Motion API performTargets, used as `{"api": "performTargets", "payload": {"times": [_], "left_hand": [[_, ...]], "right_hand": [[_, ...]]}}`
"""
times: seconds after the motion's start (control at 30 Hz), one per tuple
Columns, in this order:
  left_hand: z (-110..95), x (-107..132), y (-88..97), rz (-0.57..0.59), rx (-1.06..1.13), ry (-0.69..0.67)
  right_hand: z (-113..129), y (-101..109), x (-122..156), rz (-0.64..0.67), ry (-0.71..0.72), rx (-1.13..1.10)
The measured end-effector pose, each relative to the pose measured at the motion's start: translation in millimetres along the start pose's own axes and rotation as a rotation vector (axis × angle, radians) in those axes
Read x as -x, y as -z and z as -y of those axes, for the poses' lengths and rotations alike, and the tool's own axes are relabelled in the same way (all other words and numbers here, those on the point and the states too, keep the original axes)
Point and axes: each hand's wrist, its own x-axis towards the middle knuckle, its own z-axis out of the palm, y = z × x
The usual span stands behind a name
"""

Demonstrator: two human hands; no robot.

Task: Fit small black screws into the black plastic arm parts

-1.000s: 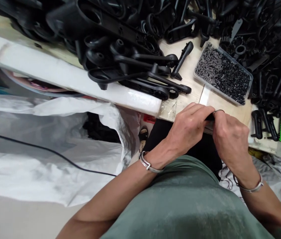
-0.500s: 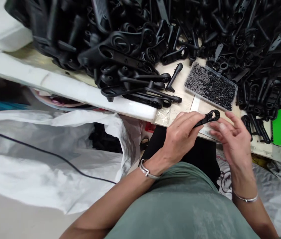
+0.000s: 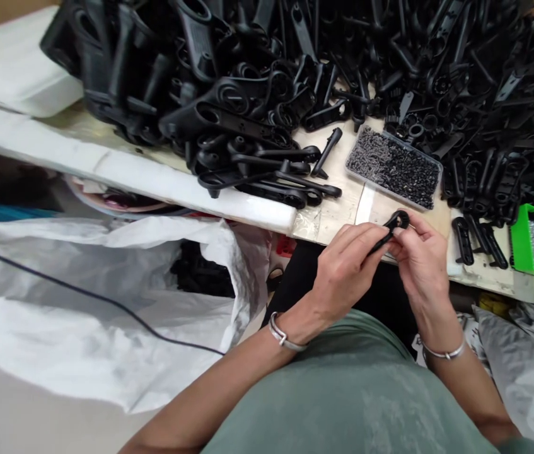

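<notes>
A black plastic arm with a ring-shaped end (image 3: 398,220) is held over the table's front edge. My left hand (image 3: 349,265) is closed around its shaft. Closed at the ring end, my right hand (image 3: 422,255) has its thumb and fingers pressed against the piece; whether a small part sits between the fingertips is hidden. Just beyond my hands stands a clear plastic box (image 3: 393,169) filled with small dark grey and black parts. A single black plastic arm (image 3: 326,153) lies left of that box.
Black plastic parts (image 3: 238,94) are heaped along the table's back and left. Several black arms (image 3: 479,243) lie at the right, beside a green bin (image 3: 525,243) of shiny small pieces. A white sack (image 3: 191,372) gapes open at lower left, crossed by a black cable (image 3: 120,306).
My right hand has moved left to the ring end, its loosely spread fingers now closed on it. My left hand keeps its hold. The whole view has shifted slightly.
</notes>
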Motion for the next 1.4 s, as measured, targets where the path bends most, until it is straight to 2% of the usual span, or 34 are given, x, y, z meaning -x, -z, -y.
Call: {"api": "performTargets", "payload": {"times": [0.13, 0.2, 0.27, 0.37, 0.43, 0.5, 0.53, 0.63, 0.73, 0.8, 0.9, 0.93, 1.0, 1.03, 1.07, 1.13, 1.2, 1.3, 1.4], "left_hand": [[2, 3, 2.6, 0.066, 0.018, -0.007], [6, 3, 8.7, 0.157, 0.051, -0.066], [13, 1, 19.3, 0.213, 0.031, -0.118], [29, -7, 42.5, 0.116, -0.190, -0.098], [40, -15, 60.5, 0.016, -0.368, -0.064], [50, -22, 76.2, -0.040, -0.503, -0.045], [54, -26, 82.0, -0.048, -0.553, -0.043], [60, -31, 87.3, -0.015, -0.645, -0.064], [59, -32, 80.6, 0.080, -0.693, -0.106], [58, -33, 76.4, 0.148, -0.704, -0.098], [58, -35, 75.4, 0.215, -0.683, -0.055], [59, -35, 75.8, 0.232, -0.674, -0.046], [59, -36, 76.0, 0.246, -0.668, -0.032], [59, -36, 75.5, 0.241, -0.670, -0.026], [58, -36, 74.4, 0.229, -0.671, -0.020], [55, -34, 71.4, 0.208, -0.669, -0.018], [52, -34, 68.2, 0.221, -0.671, -0.030], [51, -35, 65.8, 0.246, -0.723, -0.029], [54, -38, 66.6, 0.237, -0.775, -0.014]], "right_hand": [[1, 6, -4, 0.104, -0.070, 0.029], [7, 21, -7, 0.151, -0.084, 0.121], [17, 43, -8, 0.142, -0.013, 0.275], [39, 83, -12, 0.015, 0.218, 0.614], [52, 105, -22, -0.076, 0.312, 0.985], [58, 117, -37, -0.087, 0.361, 1.359], [58, 118, -45, -0.063, 0.449, 1.486], [54, 111, -59, -0.062, 0.686, 1.681], [50, 106, -55, -0.163, 0.679, 1.718], [52, 104, -46, -0.182, 0.679, 1.667], [53, 87, -31, -0.085, 0.774, 1.490], [51, 75, -28, -0.017, 0.809, 1.416], [40, 41, -25, 0.197, 0.902, 1.264], [33, 21, -25, 0.335, 0.938, 1.251], [26, 1, -26, 0.400, 0.969, 1.273], [14, -35, -29, 0.404, 0.991, 1.405], [9, -57, -32, 0.388, 0.966, 1.510], [15, -60, -34, 0.369, 0.971, 1.509], [31, -35, -37, 0.289, 0.968, 1.385]]}}
